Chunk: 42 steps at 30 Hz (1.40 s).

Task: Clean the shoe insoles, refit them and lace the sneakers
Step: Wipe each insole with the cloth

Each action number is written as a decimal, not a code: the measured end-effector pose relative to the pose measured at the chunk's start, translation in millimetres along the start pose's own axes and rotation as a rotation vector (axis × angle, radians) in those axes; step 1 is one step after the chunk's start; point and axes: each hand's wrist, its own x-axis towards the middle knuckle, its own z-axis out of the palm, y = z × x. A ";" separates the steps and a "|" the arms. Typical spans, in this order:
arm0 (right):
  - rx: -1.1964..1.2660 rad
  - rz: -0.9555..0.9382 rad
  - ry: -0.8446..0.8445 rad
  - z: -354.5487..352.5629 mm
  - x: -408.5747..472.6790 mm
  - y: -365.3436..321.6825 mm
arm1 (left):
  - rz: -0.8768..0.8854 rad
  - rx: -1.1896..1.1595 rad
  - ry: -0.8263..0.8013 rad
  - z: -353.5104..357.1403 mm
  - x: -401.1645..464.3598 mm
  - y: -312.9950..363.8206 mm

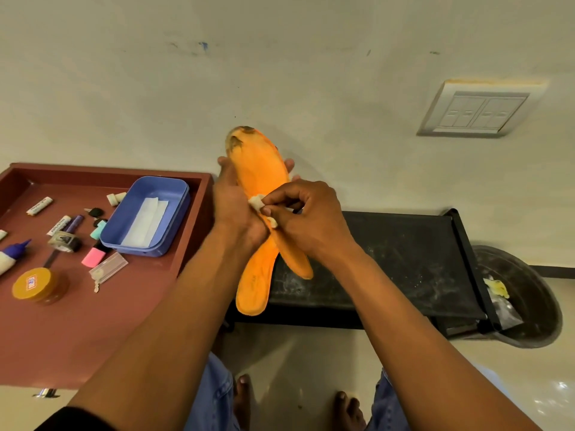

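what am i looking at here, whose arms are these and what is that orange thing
This is one picture from a wide-angle camera worn on a person's head, looking forward and down, so the two bare arms are the wearer's own. The left hand holds two orange foam shoe insoles upright. The right hand pinches a small whitish wipe against them; the front insole has dark dirt at its top end. On the left, a reddish-brown table carries a blue plastic tray holding white paper, markers and a yellow-lidded jar. Behind is a black bench.

Open air above black stand (404, 262); cluttered red tray (93, 321) left, bin (535, 306) right.
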 end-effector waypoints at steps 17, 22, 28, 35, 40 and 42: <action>0.046 0.040 0.088 2.7 -1.5 3.0 | 0.125 -0.010 -0.028 -0.1 -0.4 -1.3; 0.077 0.106 0.149 -4.3 0.2 2.4 | 0.089 0.179 -0.012 12.4 -13.3 -18.5; -0.183 0.018 0.144 4.3 -4.8 -0.4 | 0.048 0.142 0.035 6.4 -8.3 -8.8; -0.503 -0.037 0.404 -5.0 -1.3 7.9 | -0.113 0.324 -0.031 17.0 -17.4 -21.2; -0.372 0.078 0.563 -27.6 7.5 22.5 | -0.165 0.436 -0.116 19.8 -20.0 -28.4; -0.351 0.100 0.589 -31.4 9.1 24.9 | -0.188 0.435 -0.144 18.9 -20.9 -29.1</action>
